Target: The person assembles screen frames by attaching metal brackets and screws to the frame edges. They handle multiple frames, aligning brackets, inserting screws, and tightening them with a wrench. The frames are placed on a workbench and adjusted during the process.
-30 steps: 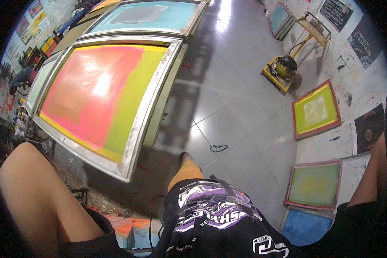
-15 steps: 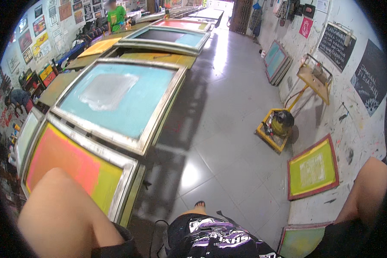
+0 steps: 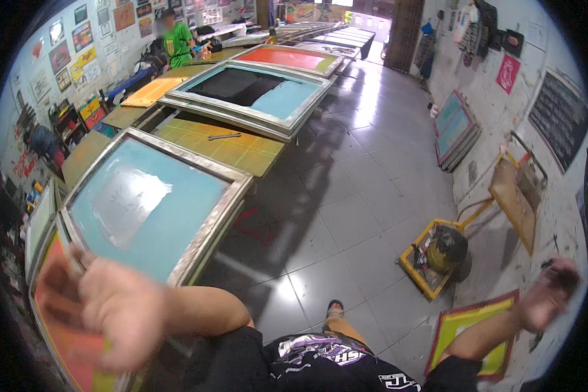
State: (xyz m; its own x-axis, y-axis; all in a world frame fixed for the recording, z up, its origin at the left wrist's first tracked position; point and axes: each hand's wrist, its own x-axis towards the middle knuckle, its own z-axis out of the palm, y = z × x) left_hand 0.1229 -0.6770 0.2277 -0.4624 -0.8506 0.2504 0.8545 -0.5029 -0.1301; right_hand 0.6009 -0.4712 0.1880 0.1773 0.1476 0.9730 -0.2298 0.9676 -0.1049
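Blue-mesh screen-printing frame [image 3: 183,209]: lies in the left-hand row, beside the grey tiled floor [image 3: 353,209]. Smooth mesh, worn rectangular rim. Beyond: one metal wrench [image 3: 224,136] on one greenish board [image 3: 255,155]. Left hand [image 3: 124,310]: blurred, thumb and fingers apart, over one orange-mesh frame [image 3: 66,340]. Right hand [image 3: 550,295]: near the white wall [image 3: 465,80]; finger state cannot be determined.

Can pass above tiled floor [image 3: 346,196] | meets light-blue screen [image 3: 189,202] at left | meets yellow trolley [image 3: 414,281] and wall [image 3: 503,124] at right
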